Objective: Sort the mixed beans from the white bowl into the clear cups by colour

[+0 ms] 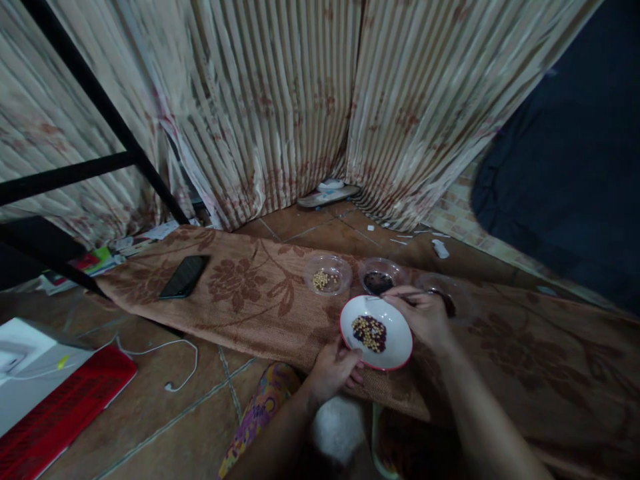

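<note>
My left hand (336, 365) grips the near left rim of a white bowl with a red edge (397, 337), thumb over the rim. Inside the bowl lies a mix of yellow and dark red beans (370, 332). Above its far side, my right hand (423, 313) pinches a thin metal tool (374, 298), which looks like tweezers. Behind the bowl stand clear plastic bowls: one holds yellow beans (323, 280), and the middle one dark bits (377, 283). A third clear bowl (440, 283) with dark contents is partly hidden by my right hand.
A brown patterned cloth (260, 320) covers the long, low surface. On its left part lies a black phone (185, 277). A red and white box (65, 393) and a white cable (180, 343) are on the tiled floor. Striped curtains (290, 113) hang behind; a black metal frame (100, 87) rises left.
</note>
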Demonstrator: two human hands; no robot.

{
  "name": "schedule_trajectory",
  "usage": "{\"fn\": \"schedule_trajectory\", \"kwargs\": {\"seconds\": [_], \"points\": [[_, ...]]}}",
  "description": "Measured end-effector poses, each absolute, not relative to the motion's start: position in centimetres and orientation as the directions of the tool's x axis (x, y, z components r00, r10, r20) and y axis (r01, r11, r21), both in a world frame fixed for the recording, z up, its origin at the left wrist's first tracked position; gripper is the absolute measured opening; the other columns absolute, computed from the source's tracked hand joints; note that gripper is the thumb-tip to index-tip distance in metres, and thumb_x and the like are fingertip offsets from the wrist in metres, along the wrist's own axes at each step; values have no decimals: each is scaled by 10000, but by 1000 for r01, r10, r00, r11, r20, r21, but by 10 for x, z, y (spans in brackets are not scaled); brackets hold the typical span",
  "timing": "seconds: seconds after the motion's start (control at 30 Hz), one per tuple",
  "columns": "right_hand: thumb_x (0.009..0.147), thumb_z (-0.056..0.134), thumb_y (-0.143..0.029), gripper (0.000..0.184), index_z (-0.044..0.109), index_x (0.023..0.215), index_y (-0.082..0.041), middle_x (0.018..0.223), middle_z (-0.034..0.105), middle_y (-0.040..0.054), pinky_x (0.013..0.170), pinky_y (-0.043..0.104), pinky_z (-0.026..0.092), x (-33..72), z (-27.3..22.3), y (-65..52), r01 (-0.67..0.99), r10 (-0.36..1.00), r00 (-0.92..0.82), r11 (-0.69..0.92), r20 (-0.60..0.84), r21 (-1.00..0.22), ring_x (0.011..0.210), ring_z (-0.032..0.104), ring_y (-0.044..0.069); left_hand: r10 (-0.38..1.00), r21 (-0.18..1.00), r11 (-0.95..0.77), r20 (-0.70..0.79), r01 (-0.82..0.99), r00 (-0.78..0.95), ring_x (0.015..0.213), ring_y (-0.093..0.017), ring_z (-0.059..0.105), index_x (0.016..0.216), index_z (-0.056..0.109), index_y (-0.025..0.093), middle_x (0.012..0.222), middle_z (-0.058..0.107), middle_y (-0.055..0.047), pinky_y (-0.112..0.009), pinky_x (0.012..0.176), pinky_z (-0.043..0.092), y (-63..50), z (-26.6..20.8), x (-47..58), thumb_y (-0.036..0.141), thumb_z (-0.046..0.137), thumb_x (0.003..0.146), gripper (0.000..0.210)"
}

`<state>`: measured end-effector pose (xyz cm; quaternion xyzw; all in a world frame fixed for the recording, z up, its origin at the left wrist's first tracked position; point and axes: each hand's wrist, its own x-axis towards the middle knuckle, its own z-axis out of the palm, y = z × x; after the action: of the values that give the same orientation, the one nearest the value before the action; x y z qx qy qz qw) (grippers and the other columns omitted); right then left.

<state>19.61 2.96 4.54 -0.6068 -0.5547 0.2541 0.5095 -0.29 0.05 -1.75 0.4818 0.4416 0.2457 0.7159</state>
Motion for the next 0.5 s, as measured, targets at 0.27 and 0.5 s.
{"fn": "schedule_trajectory", "kwargs": {"seconds": [0.27,0.5], "points": [[721,649,-390,229,692,737,-165,772,706,60,601,268,476,150,69,97,430,905,194,269,379,-862,656,628,174,787,915,402,-370,44,493,440,-102,556,1098,479,146,746,619,-37,-186,366,395,0,-24,-3,539,583,718,556],[726,663,-385,215,694,761,-176,815,707,63,666,299,498,178,61,56,444,875,296,229,383,-866,731,645,197,783,908,415,-388,57,486,451,-104,561,1088,480,156,751,621,-32,-188,375,400,-1,-20,-3,518,584,725,523]]}}
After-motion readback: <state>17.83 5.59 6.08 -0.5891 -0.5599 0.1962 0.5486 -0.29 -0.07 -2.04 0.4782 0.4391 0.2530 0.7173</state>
